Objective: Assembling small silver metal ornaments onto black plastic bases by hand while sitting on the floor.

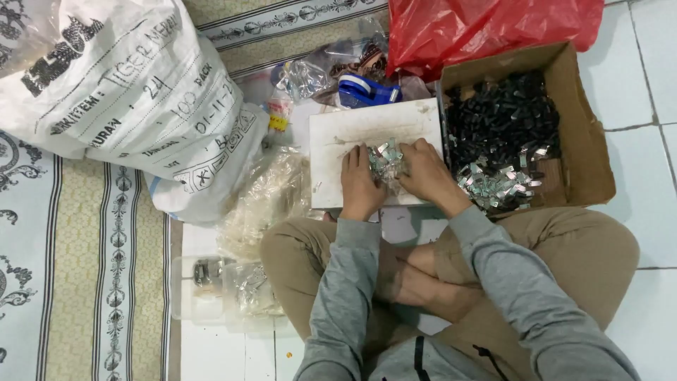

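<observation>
I look down from my head camera at my own lap as I sit cross-legged on a white tiled floor (649, 106). Both hands rest on a flat white board (338, 141) in front of my knees. My left hand (360, 185) and right hand (425, 171) are cupped together around a small heap of shiny clips (384, 161), fingers curled onto it from both sides, so I judge the step in hand is gathering or sorting that heap. The clips look thin, metallic and silvery. Just right of the board an open cardboard box (589, 155) holds small black plastic pieces (497, 116) and more silver strips (497, 187). A blue tape dispenser (367, 90) lies beyond the board, near a red plastic bag (479, 28). To the left stand a large white woven sack (120, 92) and crinkled clear bags (268, 197). Any next move calls for a light pinch, since the pieces seem small and slippery
</observation>
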